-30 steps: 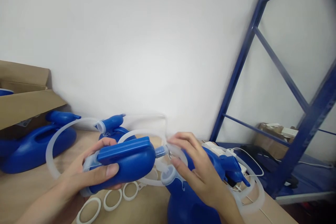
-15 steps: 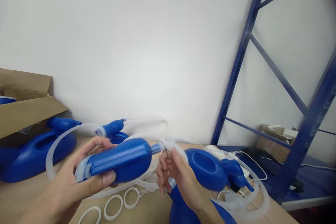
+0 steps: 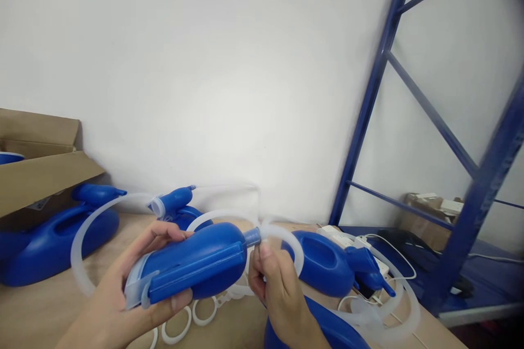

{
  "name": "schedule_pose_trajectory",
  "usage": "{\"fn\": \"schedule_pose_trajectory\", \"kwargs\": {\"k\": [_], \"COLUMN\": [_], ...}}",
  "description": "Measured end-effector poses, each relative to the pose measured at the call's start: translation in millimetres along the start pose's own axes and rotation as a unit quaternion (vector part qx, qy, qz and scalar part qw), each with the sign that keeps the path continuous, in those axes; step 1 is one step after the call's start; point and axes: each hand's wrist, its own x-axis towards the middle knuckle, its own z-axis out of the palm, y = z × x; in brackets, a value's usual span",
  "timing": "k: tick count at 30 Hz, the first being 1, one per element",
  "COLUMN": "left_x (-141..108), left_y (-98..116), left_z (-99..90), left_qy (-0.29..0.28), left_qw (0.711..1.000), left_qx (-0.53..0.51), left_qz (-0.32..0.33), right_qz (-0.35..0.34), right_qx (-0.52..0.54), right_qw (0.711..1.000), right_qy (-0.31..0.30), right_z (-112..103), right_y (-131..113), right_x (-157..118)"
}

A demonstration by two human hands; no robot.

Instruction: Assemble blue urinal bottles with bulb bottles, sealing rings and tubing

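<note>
My left hand (image 3: 135,278) is wrapped round a blue plastic funnel-like piece (image 3: 196,264), held tilted above the table with its wide, translucent-rimmed end by my palm. A narrow translucent nozzle (image 3: 252,237) sticks out of its rounded far end. My right hand (image 3: 278,283) is closed in a pinch right at the nozzle's tip; what the fingertips hold there is hidden. White plastic rings (image 3: 177,325) lie on the table below. Clear tubing (image 3: 297,253) curves behind my right hand, and a blue bottle (image 3: 323,327) lies partly under that wrist.
More blue bottles lie at the left (image 3: 61,251) and at the right (image 3: 323,262). An open cardboard box (image 3: 45,174) stands at the left edge. White power strips and cables (image 3: 368,242) sit near the blue metal rack (image 3: 370,103), with a plain wall behind.
My right hand's loose fingers have closed into a pinch by the nozzle; the thin wire-like thing seen there is now hidden. The funnel piece has moved slightly right and down and turned a little.
</note>
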Motion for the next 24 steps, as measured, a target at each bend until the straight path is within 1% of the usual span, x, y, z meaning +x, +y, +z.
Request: {"fn": "schedule_pose_trajectory", "kwargs": {"k": [3, 5, 7, 9, 12, 14, 16, 18, 20, 22, 24], "left_x": [-0.2, -0.4, -0.1, 1.7, 7.9, 14.0, 20.3, 25.3, 28.2, 28.8, 27.3], "left_y": [-5.4, -7.8, -9.2, -10.9, -17.4, -24.5, -31.5, -35.5, -35.4, -32.2, -28.0], "left_z": [-0.3, 0.0, 0.2, -1.0, -8.3, -16.4, -25.0, -31.0, -32.5, -29.4, -24.0], "left_qy": [-0.028, -0.021, 0.001, 0.016, 0.023, 0.009, -0.018, -0.050, -0.044, -0.035, -0.025], "left_qw": [0.999, 1.000, 0.999, 0.998, 0.995, 0.994, 0.990, 0.980, 0.962, 0.933, 0.907], "left_qx": [-0.023, -0.020, 0.004, 0.028, 0.045, 0.051, 0.066, 0.097, 0.134, 0.168, 0.192], "left_qz": [-0.021, -0.001, 0.034, 0.062, 0.082, 0.098, 0.123, 0.167, 0.235, 0.317, 0.373], "right_qz": [-0.008, -0.017, -0.016, -0.018, -0.024, -0.030, -0.039, -0.048, -0.049, -0.041, -0.021], "right_qx": [0.007, 0.000, 0.000, 0.008, 0.004, -0.001, -0.006, -0.005, -0.004, -0.006, -0.021], "right_qw": [1.000, 0.999, 0.999, 0.999, 0.999, 0.999, 0.999, 0.999, 0.999, 0.999, 0.999], "right_qy": [-0.024, -0.045, -0.050, -0.042, -0.030, -0.013, 0.008, 0.013, 0.003, -0.005, -0.012], "right_z": [0.2, 1.0, 2.5, 4.4, 6.4, 6.9, 7.0, 6.8, 6.4, 5.3, 3.0], "right_y": [-3.3, -4.0, -3.3, -1.7, 0.2, 0.6, 0.5, 0.7, 1.4, 1.6, -0.7], "right_x": [-0.2, -0.4, -0.6, -0.8, -1.0, -1.1, -0.8, 0.1, 1.5, 3.0, 4.0]}}
